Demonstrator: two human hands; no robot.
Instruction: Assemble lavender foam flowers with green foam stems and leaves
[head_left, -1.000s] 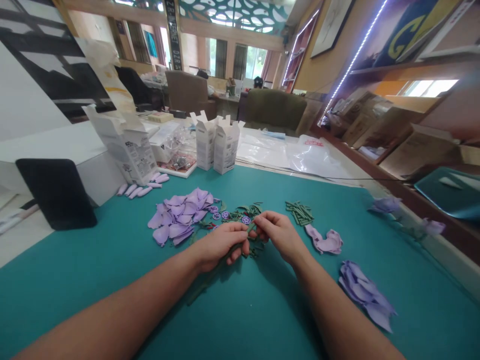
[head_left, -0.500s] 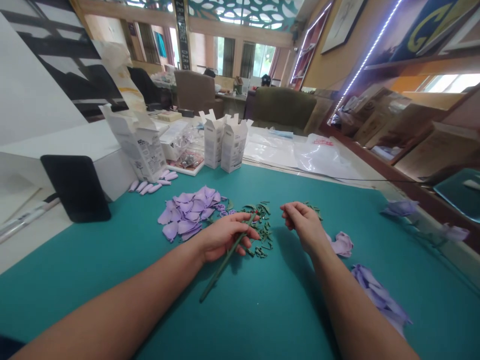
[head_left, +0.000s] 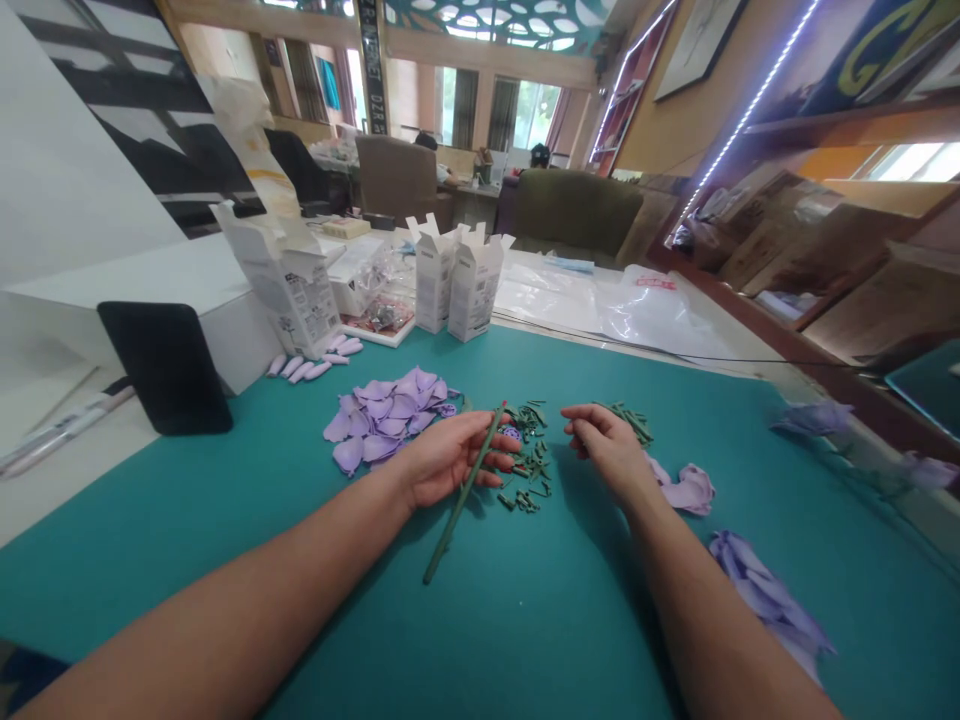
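Note:
Palm up, my left hand [head_left: 461, 455] holds a slim green artificial flower stem [head_left: 463, 500] that slants across its fingers, with a small red tip at the top end. My right hand [head_left: 600, 440] hovers to the right, thumb and fingers drawn together; whatever is between them, if anything, is hidden. Between the hands lie scattered small green plastic pieces [head_left: 534, 465] and a purple openwork disc [head_left: 512, 433]. Left of my left hand is a heap of lilac petals [head_left: 386, 415]. Close by my right wrist sits a pale lilac petal cluster [head_left: 690, 490].
A dark phone-like slab [head_left: 166, 368] leans at the left. White open cartons [head_left: 474, 285] stand at the back, with pale lilac buds [head_left: 315, 365] in front of another carton. More purple petals [head_left: 769, 595] and lilac flowers [head_left: 814, 415] lie right on the green mat [head_left: 540, 640].
My left hand's fingers have spread a little and the stem has tipped steeper. The right hand has barely moved, its index finger a bit straighter. The view has shifted slightly.

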